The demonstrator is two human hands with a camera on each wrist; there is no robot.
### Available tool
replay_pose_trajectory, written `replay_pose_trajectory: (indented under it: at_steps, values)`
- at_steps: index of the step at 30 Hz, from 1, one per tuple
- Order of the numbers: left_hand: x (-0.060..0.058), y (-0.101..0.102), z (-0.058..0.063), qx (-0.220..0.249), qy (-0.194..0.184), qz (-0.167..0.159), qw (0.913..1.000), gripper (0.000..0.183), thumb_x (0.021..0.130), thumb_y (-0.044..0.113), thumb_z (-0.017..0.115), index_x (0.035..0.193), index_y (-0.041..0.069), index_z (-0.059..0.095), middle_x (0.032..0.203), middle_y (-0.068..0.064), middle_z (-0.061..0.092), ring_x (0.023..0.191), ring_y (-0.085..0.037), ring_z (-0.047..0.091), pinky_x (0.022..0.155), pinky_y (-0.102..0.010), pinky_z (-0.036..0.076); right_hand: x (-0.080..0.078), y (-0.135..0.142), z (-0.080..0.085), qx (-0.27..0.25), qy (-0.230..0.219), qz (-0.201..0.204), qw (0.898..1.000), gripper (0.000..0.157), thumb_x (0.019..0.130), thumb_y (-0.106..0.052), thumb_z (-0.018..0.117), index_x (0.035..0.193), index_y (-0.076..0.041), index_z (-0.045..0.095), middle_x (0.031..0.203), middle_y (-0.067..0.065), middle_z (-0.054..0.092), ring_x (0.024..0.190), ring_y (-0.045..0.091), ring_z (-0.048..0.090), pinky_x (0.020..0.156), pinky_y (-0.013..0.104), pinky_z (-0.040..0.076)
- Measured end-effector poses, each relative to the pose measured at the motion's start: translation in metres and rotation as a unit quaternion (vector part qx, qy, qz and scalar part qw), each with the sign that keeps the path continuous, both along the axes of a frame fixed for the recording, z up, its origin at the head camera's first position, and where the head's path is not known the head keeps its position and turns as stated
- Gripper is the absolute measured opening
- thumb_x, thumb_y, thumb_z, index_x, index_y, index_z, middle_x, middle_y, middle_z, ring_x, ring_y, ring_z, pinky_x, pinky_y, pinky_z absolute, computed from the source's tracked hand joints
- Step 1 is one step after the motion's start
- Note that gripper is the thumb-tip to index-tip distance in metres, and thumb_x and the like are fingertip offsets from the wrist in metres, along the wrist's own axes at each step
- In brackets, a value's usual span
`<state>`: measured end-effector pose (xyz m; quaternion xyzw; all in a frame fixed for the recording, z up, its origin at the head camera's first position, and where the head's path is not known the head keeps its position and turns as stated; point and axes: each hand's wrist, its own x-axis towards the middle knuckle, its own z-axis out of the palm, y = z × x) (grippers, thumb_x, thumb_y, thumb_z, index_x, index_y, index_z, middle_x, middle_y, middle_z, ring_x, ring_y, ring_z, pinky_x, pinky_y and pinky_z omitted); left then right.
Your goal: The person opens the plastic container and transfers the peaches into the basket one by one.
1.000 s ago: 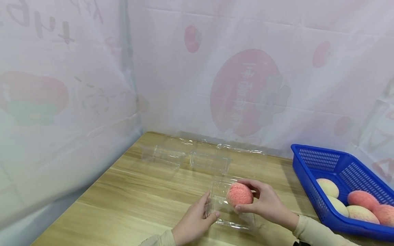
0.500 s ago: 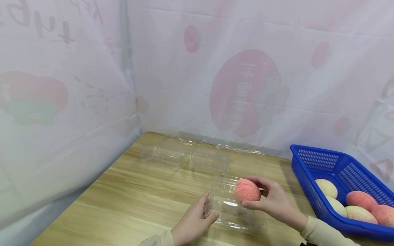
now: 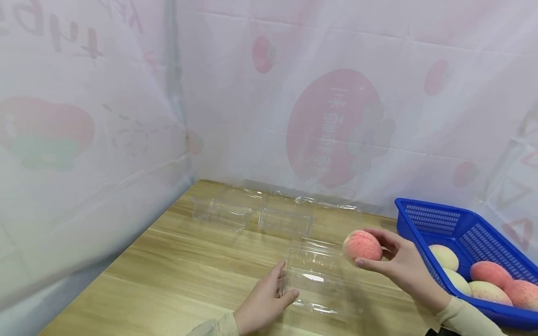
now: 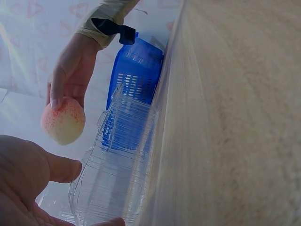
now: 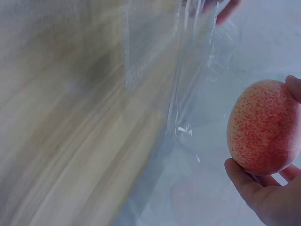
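Observation:
A pink-and-cream peach (image 3: 363, 246) is held in my right hand (image 3: 399, 261), gripped between thumb and fingers above the table, right of a clear plastic clamshell box (image 3: 315, 280). In the right wrist view the peach (image 5: 264, 127) shows its speckled red side. My left hand (image 3: 266, 296) holds the left side of the box, thumb over the rim and fingers along the outer wall. The left wrist view shows the left thumb at the rim of the box (image 4: 113, 160), which looks open at the top with no fruit inside.
At the right stands a blue plastic basket (image 3: 420, 261) with several peaches (image 3: 491, 274) in it. More clear plastic boxes (image 3: 286, 221) lie along the back of the wooden table (image 3: 168, 270). White printed sheets (image 3: 235, 102) hang behind and to the left.
My right hand has carried the peach from over the clear box to the right and farther back, toward the basket. The left hand and the box have stayed in place.

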<state>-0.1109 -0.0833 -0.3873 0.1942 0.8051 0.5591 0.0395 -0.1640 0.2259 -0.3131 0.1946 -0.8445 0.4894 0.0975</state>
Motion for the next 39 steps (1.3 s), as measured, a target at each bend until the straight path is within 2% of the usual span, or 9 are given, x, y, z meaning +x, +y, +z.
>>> replay_pose_trajectory:
  at_steps: [5, 10, 14, 17, 26, 33, 39]
  values:
    - [-0.002, 0.003, 0.001, 0.003, 0.000, -0.005, 1.0000, 0.076, 0.096, 0.022, 0.064, 0.149, -0.011, 0.021, 0.138, -0.039, 0.041, 0.120, -0.051, 0.050, 0.090, -0.048, 0.052, 0.003, 0.024, 0.008, 0.009, 0.012, -0.044, 0.999, 0.066, 0.079, -0.017, 0.084, 0.137, -0.007, 0.055, 0.121, 0.008, 0.064, 0.100, 0.012, 0.065, 0.076, 0.026, 0.058]
    - [-0.002, 0.006, 0.000, 0.008, -0.001, -0.009, 0.9999, 0.076, 0.096, 0.022, 0.064, 0.149, -0.011, 0.021, 0.137, -0.039, 0.041, 0.120, -0.050, 0.051, 0.090, -0.048, 0.052, 0.009, 0.049, 0.017, 0.010, 0.016, -0.115, 0.993, 0.067, 0.081, -0.019, 0.083, 0.139, -0.004, 0.054, 0.117, -0.003, 0.065, 0.097, 0.002, 0.064, 0.074, 0.019, 0.056]
    - [-0.003, 0.005, 0.000, 0.004, -0.004, -0.013, 0.9999, 0.075, 0.097, 0.022, 0.064, 0.149, -0.010, 0.020, 0.138, -0.038, 0.041, 0.120, -0.050, 0.051, 0.091, -0.049, 0.052, 0.013, 0.070, 0.021, -0.074, -0.007, -0.123, 0.990, 0.064, 0.083, -0.009, 0.080, 0.140, -0.004, 0.053, 0.115, -0.009, 0.065, 0.101, -0.001, 0.062, 0.076, 0.016, 0.054]
    - [-0.003, 0.004, -0.001, 0.006, -0.007, -0.016, 0.9998, 0.075, 0.097, 0.021, 0.064, 0.150, -0.009, 0.020, 0.138, -0.038, 0.041, 0.120, -0.050, 0.050, 0.091, -0.050, 0.051, 0.017, 0.085, 0.025, -0.108, -0.022, -0.128, 0.986, 0.063, 0.084, -0.005, 0.078, 0.142, -0.007, 0.051, 0.114, -0.012, 0.065, 0.100, -0.004, 0.062, 0.075, 0.014, 0.053]
    - [-0.003, -0.007, -0.003, 0.013, -0.016, -0.012, 0.9997, 0.075, 0.098, 0.025, 0.063, 0.150, -0.007, 0.021, 0.139, -0.038, 0.040, 0.120, -0.052, 0.049, 0.091, -0.051, 0.051, 0.015, 0.102, 0.023, -0.037, -0.029, -0.191, 0.980, 0.071, 0.084, -0.016, 0.080, 0.146, -0.008, 0.046, 0.108, -0.018, 0.063, 0.094, -0.006, 0.061, 0.070, 0.015, 0.054]
    - [0.000, -0.017, -0.005, 0.011, -0.030, -0.013, 0.9994, 0.077, 0.098, 0.029, 0.061, 0.151, -0.007, 0.018, 0.140, -0.038, 0.039, 0.122, -0.051, 0.048, 0.093, -0.053, 0.049, 0.013, 0.113, 0.018, -0.014, -0.042, -0.226, 0.973, 0.079, 0.084, -0.027, 0.080, 0.148, -0.003, 0.041, 0.100, -0.025, 0.060, 0.087, -0.010, 0.059, 0.065, 0.016, 0.055]
    - [-0.001, -0.021, -0.003, 0.007, -0.028, -0.004, 0.9996, 0.078, 0.098, 0.031, 0.062, 0.151, -0.006, 0.020, 0.140, -0.037, 0.039, 0.121, -0.050, 0.049, 0.093, -0.053, 0.049, 0.006, 0.128, 0.021, 0.018, -0.041, -0.244, 0.969, 0.083, 0.085, -0.035, 0.079, 0.150, -0.004, 0.038, 0.098, -0.026, 0.058, 0.079, -0.002, 0.058, 0.053, 0.025, 0.055]
